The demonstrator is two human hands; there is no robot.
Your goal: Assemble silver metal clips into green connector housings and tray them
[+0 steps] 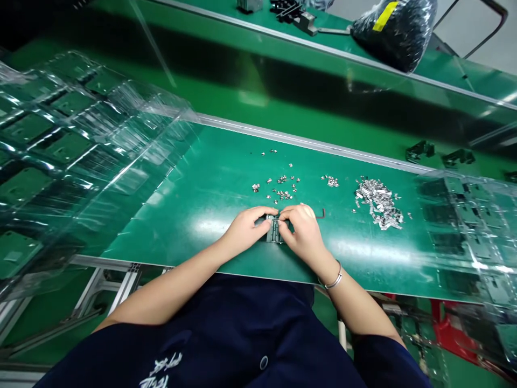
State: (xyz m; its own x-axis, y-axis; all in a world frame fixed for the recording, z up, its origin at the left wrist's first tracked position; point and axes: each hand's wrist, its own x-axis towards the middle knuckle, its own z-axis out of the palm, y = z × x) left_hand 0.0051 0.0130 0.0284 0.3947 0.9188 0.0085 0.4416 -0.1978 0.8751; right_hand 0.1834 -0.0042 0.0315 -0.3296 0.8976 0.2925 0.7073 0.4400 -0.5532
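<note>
A small dark slotted part [274,233] with bright metal strips lies on the green bench in front of me. My left hand [247,229] grips its left side, thumb and forefinger closed at the upper corner. From the other side, my right hand [302,229] holds the same part with thumb and fingers bent in at its upper right. Whether a tiny piece is pinched between the fingertips is hidden. Just beyond my hands are scattered small metal pieces [284,194]. A dark hex key [322,214] lies by my right hand, partly covered by it.
At the right is a heap of shiny metal pieces [378,203], with a smaller cluster [332,181] left of it. Clear plastic trays [67,148] fill the left side; another tray [480,215] stands at the right. A metal rail [283,139] crosses behind. A black plastic-wrapped bundle [398,35] sits above.
</note>
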